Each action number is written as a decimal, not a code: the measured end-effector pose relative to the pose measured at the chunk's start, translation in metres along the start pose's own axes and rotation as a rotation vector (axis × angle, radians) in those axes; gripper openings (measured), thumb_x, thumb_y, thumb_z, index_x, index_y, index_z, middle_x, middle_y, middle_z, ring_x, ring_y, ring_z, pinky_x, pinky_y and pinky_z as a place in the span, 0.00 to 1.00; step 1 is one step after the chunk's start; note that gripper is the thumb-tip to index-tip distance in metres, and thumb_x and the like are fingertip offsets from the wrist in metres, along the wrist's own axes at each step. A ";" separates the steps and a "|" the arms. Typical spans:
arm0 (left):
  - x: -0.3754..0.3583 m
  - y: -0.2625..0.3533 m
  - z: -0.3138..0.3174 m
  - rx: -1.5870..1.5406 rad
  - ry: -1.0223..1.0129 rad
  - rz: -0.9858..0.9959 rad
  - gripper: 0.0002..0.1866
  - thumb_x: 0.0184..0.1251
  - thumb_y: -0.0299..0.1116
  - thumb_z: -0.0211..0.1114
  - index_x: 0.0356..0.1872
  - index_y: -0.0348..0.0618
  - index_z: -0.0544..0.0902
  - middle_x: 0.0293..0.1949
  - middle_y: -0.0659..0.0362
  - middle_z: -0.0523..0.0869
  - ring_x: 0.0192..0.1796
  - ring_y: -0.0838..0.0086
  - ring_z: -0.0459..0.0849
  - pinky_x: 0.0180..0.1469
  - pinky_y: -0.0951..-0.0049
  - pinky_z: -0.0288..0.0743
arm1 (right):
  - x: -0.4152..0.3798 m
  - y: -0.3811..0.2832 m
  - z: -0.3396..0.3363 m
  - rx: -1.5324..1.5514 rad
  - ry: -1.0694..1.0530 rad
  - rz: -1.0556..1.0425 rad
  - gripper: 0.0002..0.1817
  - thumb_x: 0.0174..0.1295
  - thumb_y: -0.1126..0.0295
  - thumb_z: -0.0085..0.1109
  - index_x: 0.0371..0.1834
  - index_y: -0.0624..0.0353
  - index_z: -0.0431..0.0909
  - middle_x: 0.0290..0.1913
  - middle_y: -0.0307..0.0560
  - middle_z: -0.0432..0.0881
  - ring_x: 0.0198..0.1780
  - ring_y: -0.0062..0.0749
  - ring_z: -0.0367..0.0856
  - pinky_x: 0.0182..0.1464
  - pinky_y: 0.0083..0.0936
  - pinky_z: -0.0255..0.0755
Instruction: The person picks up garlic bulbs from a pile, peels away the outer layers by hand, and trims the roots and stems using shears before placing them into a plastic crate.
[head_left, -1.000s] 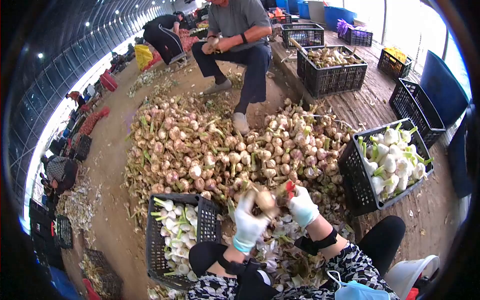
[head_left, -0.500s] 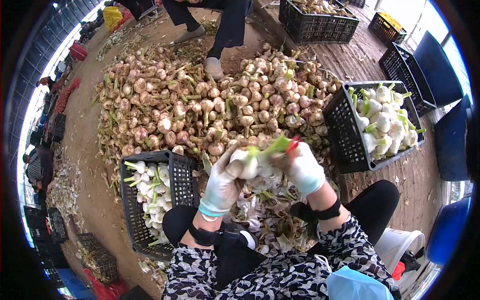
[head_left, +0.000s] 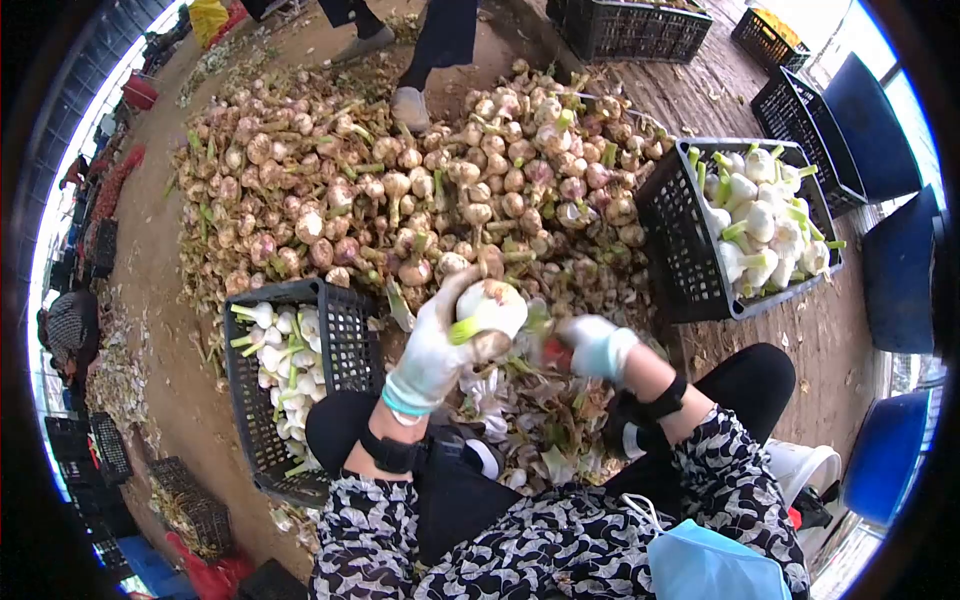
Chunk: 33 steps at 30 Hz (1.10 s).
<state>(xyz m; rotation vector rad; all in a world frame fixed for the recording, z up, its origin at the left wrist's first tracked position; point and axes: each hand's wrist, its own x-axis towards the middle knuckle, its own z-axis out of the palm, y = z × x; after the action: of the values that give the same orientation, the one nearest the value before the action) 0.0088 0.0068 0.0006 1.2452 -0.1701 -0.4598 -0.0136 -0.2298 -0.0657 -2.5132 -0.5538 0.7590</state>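
Observation:
My left hand (head_left: 435,335), in a soiled white glove, is closed round a garlic bulb (head_left: 498,308). The bulb is mostly white with a brown patch of skin, and its green stem end points left toward my palm. To the right of it, apart from the bulb, my right hand (head_left: 592,346) is gloved too and smeared by motion. It is closed on a small red tool (head_left: 556,353), whose kind I cannot make out. Peeled skins and leaf scraps (head_left: 535,425) lie beneath my hands. Beyond them spreads a heap of unpeeled garlic (head_left: 340,190).
Black crates of cleaned white garlic stand at left (head_left: 345,370) and right (head_left: 668,230). Another person's shoe (head_left: 410,108) rests at the heap's far edge. Blue containers (head_left: 890,460) and a white bucket (head_left: 815,470) are at right. More crates (head_left: 640,30) stand behind.
My right hand has moved down and right, away from the bulb. In my left hand the bulb has turned, its stem now pointing left. The view has shifted slightly.

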 end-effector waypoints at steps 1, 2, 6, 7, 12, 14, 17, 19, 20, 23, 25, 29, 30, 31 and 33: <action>0.004 -0.002 -0.001 0.238 -0.018 -0.026 0.46 0.42 0.32 0.79 0.64 0.30 0.62 0.54 0.53 0.76 0.56 0.69 0.76 0.60 0.71 0.71 | -0.002 -0.004 0.024 0.035 -0.186 0.019 0.10 0.49 0.69 0.56 0.35 0.56 0.83 0.32 0.59 0.82 0.35 0.52 0.82 0.43 0.40 0.75; 0.005 -0.003 0.003 0.255 -0.023 0.007 0.43 0.43 0.29 0.77 0.63 0.29 0.64 0.54 0.54 0.76 0.56 0.72 0.75 0.60 0.71 0.69 | -0.005 -0.011 0.011 0.022 -0.112 0.041 0.10 0.50 0.68 0.57 0.34 0.56 0.83 0.31 0.60 0.82 0.36 0.52 0.82 0.42 0.40 0.75; 0.009 -0.001 0.011 0.242 -0.044 0.042 0.38 0.44 0.21 0.74 0.59 0.25 0.66 0.55 0.51 0.75 0.56 0.72 0.74 0.60 0.73 0.68 | -0.001 -0.024 -0.052 0.780 0.437 -0.083 0.14 0.61 0.58 0.57 0.40 0.56 0.82 0.31 0.56 0.82 0.34 0.42 0.82 0.37 0.31 0.73; 0.008 0.004 0.015 0.242 -0.050 0.041 0.38 0.44 0.21 0.74 0.59 0.25 0.66 0.55 0.51 0.75 0.56 0.72 0.74 0.60 0.73 0.68 | -0.002 -0.022 -0.061 0.809 0.376 -0.063 0.18 0.62 0.57 0.59 0.45 0.61 0.79 0.33 0.52 0.83 0.35 0.31 0.81 0.37 0.29 0.72; 0.004 0.006 0.016 0.035 -0.048 -0.112 0.36 0.47 0.23 0.74 0.59 0.26 0.68 0.53 0.54 0.77 0.54 0.73 0.75 0.58 0.73 0.70 | 0.003 -0.029 -0.061 0.996 0.405 -0.075 0.15 0.61 0.64 0.62 0.40 0.66 0.77 0.29 0.40 0.79 0.33 0.19 0.75 0.33 0.23 0.71; 0.006 0.002 0.014 0.121 -0.012 -0.077 0.34 0.47 0.26 0.75 0.57 0.26 0.71 0.52 0.54 0.77 0.53 0.72 0.75 0.58 0.73 0.70 | 0.001 -0.010 -0.060 0.681 0.551 0.012 0.13 0.61 0.65 0.62 0.39 0.65 0.76 0.26 0.39 0.78 0.31 0.18 0.75 0.31 0.20 0.71; 0.011 -0.007 0.007 0.285 0.050 -0.029 0.32 0.46 0.28 0.75 0.55 0.26 0.73 0.50 0.53 0.77 0.53 0.72 0.75 0.58 0.73 0.69 | -0.007 -0.033 -0.058 0.894 0.449 0.056 0.09 0.57 0.72 0.61 0.38 0.65 0.76 0.27 0.46 0.80 0.30 0.23 0.77 0.34 0.23 0.73; 0.013 -0.007 0.008 0.330 0.053 -0.020 0.31 0.45 0.28 0.75 0.53 0.26 0.74 0.50 0.52 0.77 0.52 0.71 0.76 0.57 0.74 0.70 | -0.014 -0.057 -0.054 0.280 0.740 -0.222 0.11 0.50 0.76 0.62 0.37 0.65 0.75 0.29 0.59 0.80 0.33 0.51 0.81 0.36 0.32 0.74; 0.012 -0.007 0.008 0.337 0.040 -0.012 0.32 0.46 0.28 0.75 0.54 0.25 0.73 0.50 0.52 0.77 0.52 0.72 0.76 0.57 0.74 0.70 | -0.014 -0.059 -0.052 0.235 0.692 -0.141 0.10 0.50 0.76 0.62 0.36 0.65 0.76 0.29 0.59 0.80 0.34 0.54 0.81 0.36 0.33 0.74; 0.006 -0.005 0.006 0.181 0.014 -0.094 0.35 0.47 0.27 0.74 0.57 0.25 0.70 0.51 0.53 0.77 0.52 0.73 0.77 0.56 0.74 0.71 | 0.002 -0.034 -0.039 0.256 0.748 0.025 0.07 0.52 0.76 0.57 0.34 0.66 0.76 0.29 0.58 0.81 0.33 0.53 0.81 0.36 0.34 0.74; 0.003 0.001 0.007 -0.060 -0.006 -0.098 0.36 0.48 0.25 0.73 0.59 0.24 0.67 0.52 0.53 0.77 0.53 0.72 0.76 0.56 0.73 0.72 | 0.003 -0.009 -0.041 0.471 0.642 0.115 0.11 0.57 0.78 0.45 0.40 0.66 0.76 0.30 0.54 0.82 0.37 0.35 0.83 0.38 0.29 0.76; 0.009 0.008 0.013 0.071 0.033 -0.070 0.35 0.51 0.20 0.68 0.62 0.22 0.64 0.55 0.50 0.75 0.54 0.70 0.77 0.56 0.72 0.74 | -0.013 -0.044 -0.056 1.647 0.321 0.044 0.12 0.54 0.69 0.62 0.39 0.62 0.77 0.34 0.46 0.82 0.32 0.26 0.79 0.32 0.21 0.71; 0.010 0.003 0.013 0.099 0.059 -0.058 0.34 0.51 0.19 0.67 0.61 0.24 0.65 0.54 0.51 0.76 0.52 0.71 0.78 0.56 0.73 0.74 | -0.010 -0.045 -0.051 1.328 0.401 0.056 0.11 0.56 0.69 0.61 0.39 0.63 0.77 0.34 0.48 0.82 0.32 0.25 0.78 0.33 0.21 0.71; 0.011 0.000 0.011 0.100 0.056 -0.056 0.34 0.51 0.19 0.67 0.61 0.24 0.65 0.54 0.51 0.76 0.52 0.71 0.78 0.56 0.73 0.74 | -0.008 -0.047 -0.046 1.010 0.467 0.070 0.10 0.57 0.69 0.61 0.38 0.63 0.77 0.34 0.49 0.82 0.32 0.24 0.78 0.33 0.21 0.72; 0.010 -0.002 0.008 -0.011 0.036 -0.089 0.33 0.51 0.19 0.67 0.61 0.26 0.66 0.51 0.53 0.78 0.52 0.72 0.79 0.56 0.73 0.74 | -0.006 -0.050 -0.041 0.717 0.639 0.000 0.06 0.59 0.73 0.56 0.37 0.64 0.77 0.30 0.45 0.80 0.30 0.21 0.76 0.31 0.20 0.71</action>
<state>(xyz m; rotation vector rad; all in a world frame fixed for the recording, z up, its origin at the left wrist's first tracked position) 0.0141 -0.0043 -0.0001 1.2528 -0.0815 -0.5145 -0.0063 -0.2042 -0.0067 -1.9071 -0.0307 0.0777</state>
